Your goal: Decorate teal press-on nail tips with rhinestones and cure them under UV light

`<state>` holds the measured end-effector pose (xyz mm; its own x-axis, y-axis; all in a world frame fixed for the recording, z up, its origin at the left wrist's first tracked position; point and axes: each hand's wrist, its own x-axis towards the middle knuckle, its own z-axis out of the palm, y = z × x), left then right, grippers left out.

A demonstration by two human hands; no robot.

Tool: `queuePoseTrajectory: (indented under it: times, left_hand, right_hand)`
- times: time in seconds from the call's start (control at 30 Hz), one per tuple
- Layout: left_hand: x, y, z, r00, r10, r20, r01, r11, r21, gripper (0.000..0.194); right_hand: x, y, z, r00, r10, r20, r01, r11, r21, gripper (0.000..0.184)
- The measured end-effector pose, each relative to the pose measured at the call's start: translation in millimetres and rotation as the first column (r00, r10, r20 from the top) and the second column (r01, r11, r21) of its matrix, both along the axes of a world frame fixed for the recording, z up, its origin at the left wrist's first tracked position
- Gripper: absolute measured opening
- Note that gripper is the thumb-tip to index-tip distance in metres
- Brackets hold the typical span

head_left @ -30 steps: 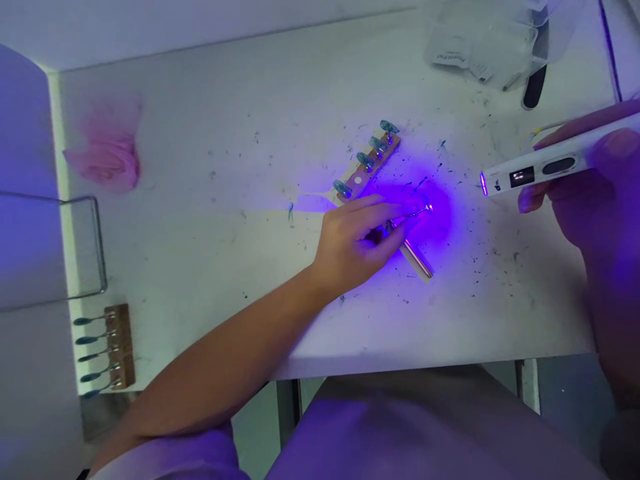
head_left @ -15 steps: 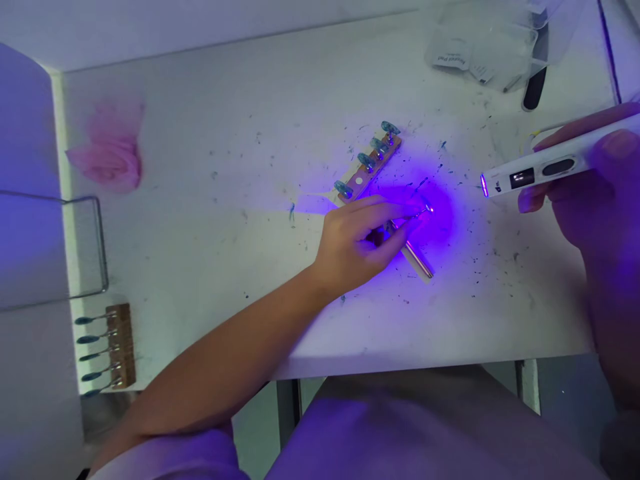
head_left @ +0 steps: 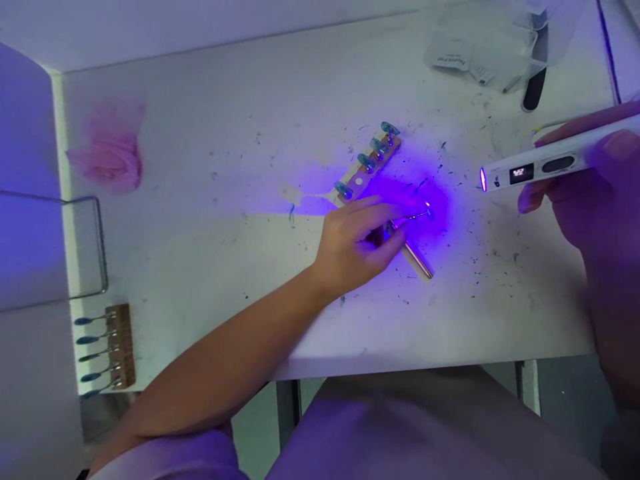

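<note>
Nearest, at L corner of desk (head_left: 210,267): brown rack (head_left: 121,347) w/ 5 dark tips (head_left: 88,340). Then silver rod (head_left: 419,260), aslant, running out from under L hand (head_left: 350,243), whose thumb + fingers pinch a thin metal pc (head_left: 419,215) lit violet. R hand (head_left: 580,213) is wrapped around white lamp (head_left: 543,165), lit end facing the pc, apart from it. Beyond L hand: wooden strip (head_left: 393,148) w/ 4 teal tips (head_left: 367,161). Far L, pink flower (head_left: 107,160); far R, clear bag (head_left: 480,50) overlapping black file (head_left: 535,88).

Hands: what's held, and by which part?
Right hand: white handheld curing lamp, by its body behind the button. Left hand: small slender piece, by its left end.
</note>
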<state>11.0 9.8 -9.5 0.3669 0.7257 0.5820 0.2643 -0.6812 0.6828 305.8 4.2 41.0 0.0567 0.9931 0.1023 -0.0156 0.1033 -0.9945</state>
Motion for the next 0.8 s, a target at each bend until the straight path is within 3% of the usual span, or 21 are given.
queuePoseTrajectory:
  times: [0.8]
  left_hand:
    - [-1.5, 0.9, -0.3, 0.999, 0.005, -0.04, -0.004, 1.0, 0.025, 0.017]
  right_hand:
    - [-0.7, -1.5, 1.9, 1.0, -0.006, 0.006, 0.006, 1.0, 0.013, 0.041]
